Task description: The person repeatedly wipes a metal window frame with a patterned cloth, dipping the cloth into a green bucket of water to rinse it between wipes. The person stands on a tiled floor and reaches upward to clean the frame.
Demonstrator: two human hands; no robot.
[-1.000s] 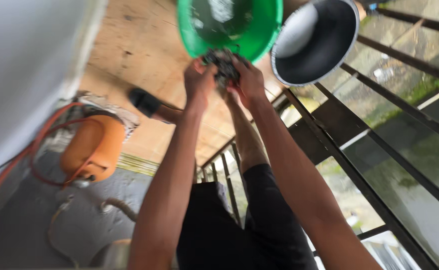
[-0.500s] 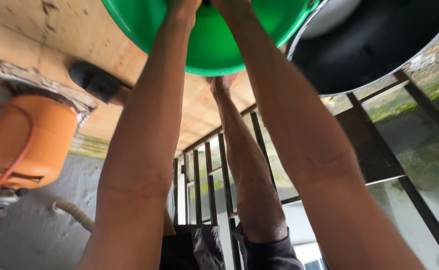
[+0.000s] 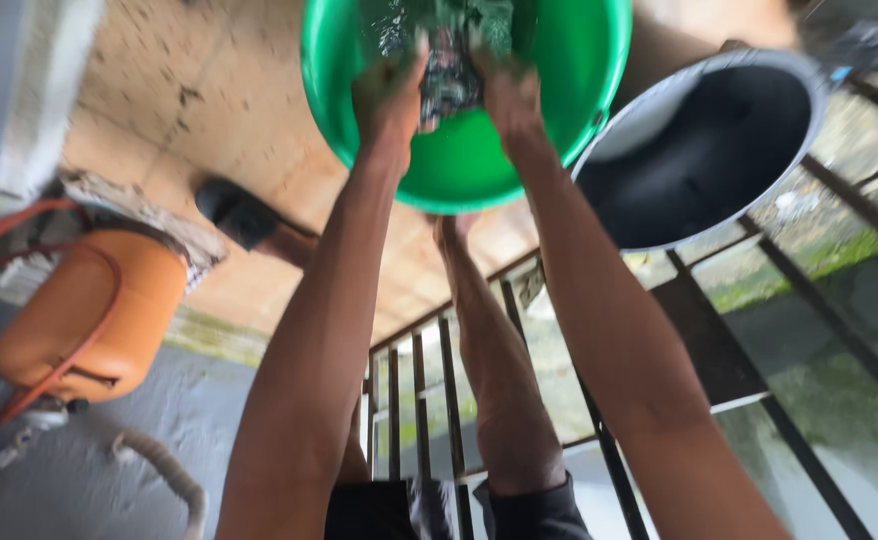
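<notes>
Green basin (image 3: 569,110) beside metal pan (image 3: 699,150); orange cylinder (image 3: 89,310), railing (image 3: 439,400) near.

Off to my left an orange gas cylinder (image 3: 94,315) lies against the wall, an orange hose (image 3: 19,225) looping over it. A dark sandal (image 3: 239,213) rests on the tan floor (image 3: 189,120) beyond it. On my right a metal basin (image 3: 704,150) with a dark inside sits by the iron railing (image 3: 789,270).
</notes>
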